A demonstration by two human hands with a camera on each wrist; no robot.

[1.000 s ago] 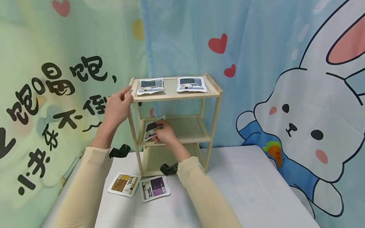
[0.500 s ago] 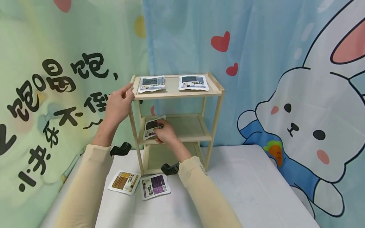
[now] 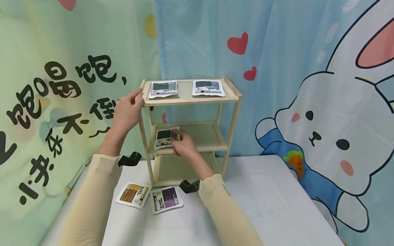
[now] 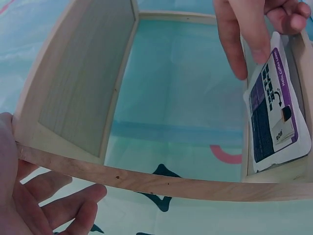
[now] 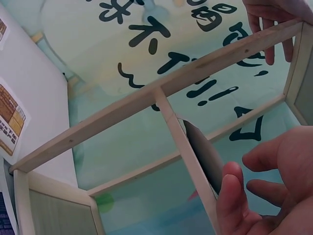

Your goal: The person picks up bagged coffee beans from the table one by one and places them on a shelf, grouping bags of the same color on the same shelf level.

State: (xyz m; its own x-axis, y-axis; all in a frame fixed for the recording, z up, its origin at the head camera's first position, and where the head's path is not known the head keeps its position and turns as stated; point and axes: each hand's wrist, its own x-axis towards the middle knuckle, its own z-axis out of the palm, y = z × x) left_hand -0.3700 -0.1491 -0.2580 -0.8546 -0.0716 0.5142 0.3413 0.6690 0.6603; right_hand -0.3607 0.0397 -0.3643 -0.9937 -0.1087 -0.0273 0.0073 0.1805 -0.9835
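Observation:
My left hand [image 3: 127, 111] pinches the upper left corner of a small three-tier wooden shelf [image 3: 184, 89]; in the left wrist view its fingers come round the side rail [image 4: 142, 178]. A white pouch with a black and purple label [image 3: 166, 137] lies at the left of the middle tier. At that pouch's right edge is my right hand [image 3: 186, 145], its thumb and fingers spread apart. The right wrist view has the pouch's dark underside [image 5: 203, 152] beside the thumb.
Two pouches with blue labels, a left one [image 3: 163, 89] and a right one [image 3: 208, 87], lie on the top tier. On the white tabletop [image 3: 261, 198] before the shelf are a yellow-brown pouch [image 3: 133, 195] and a purple one [image 3: 167, 200]. A printed curtain [image 3: 197, 41] hangs behind.
The black and purple pouch has gone from tilted in my right hand to lying on the middle tier. My right hand has loosened and shifted slightly right. The left hand keeps its hold.

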